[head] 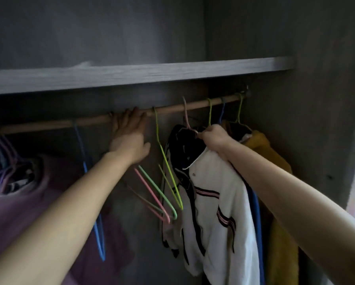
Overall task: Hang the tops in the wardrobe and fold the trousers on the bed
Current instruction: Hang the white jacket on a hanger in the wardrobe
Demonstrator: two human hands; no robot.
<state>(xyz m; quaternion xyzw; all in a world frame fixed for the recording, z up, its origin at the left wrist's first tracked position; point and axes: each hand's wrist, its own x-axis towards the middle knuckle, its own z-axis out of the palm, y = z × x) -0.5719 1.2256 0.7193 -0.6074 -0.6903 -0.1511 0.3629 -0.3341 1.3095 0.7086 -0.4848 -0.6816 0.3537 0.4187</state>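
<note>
**While the rail (172, 108) is touched, a white top (219, 192) is held**

With its fingers stretched out and grasping nothing, the left hand (129, 132) is laid against the wooden rail. The neck of a pink hanger (185, 116) is pinched by the right hand (213, 139). The white top is carried on it inside the wardrobe (316, 99), beside a mustard garment (275, 161).

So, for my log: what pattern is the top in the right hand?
The top is white, dark trim, dark and pink stripes; best in head view.

Wooden rail (168, 109) carries hangers (167, 165) and tops (275, 161).
</note>
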